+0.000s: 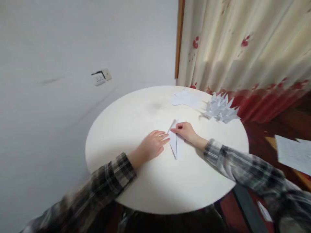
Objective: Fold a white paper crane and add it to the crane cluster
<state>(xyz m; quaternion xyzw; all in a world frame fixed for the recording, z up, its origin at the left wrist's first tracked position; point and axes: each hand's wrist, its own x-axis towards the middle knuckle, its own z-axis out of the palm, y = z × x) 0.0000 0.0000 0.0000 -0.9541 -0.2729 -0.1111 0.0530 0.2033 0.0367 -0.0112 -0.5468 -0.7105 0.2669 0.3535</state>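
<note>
Folded paper (176, 145): a white sheet creased into a long narrow kite shape. Its sharp point faces the person, and it lies flat near the middle of the round white surface (126, 110).

Handling, judged: very light and thin. It is stiff only along the creases and limp across the open panels. It would slide easily on the smooth top unless pinned, and it tears or takes stray creases if pulled hard. The best hold is a flat press on the layered body, with a fingertip pinch at a free edge or flap. The fine point is better left alone, since it would crumple.

Left hand (152, 146): palm down, fingers extended and lying close together. The fingertips touch the left edge of the paper and nothing is gripped. The wrist is low, and the forearm in a plaid sleeve comes in from the lower left.

Right hand (186, 131): fingers curled, with thumb and fingertips drawn together at the upper end of the paper, where a flap lifts off the surface. It looks like a pinch on that flap, though blur hides the exact contact. The forearm comes in from the right and crosses the rim.

Nearby: a heap of folded paper figures (220, 110) sits at the far right edge. Loose flat sheets (186, 98) lie beside it, well apart from both hands.
</note>
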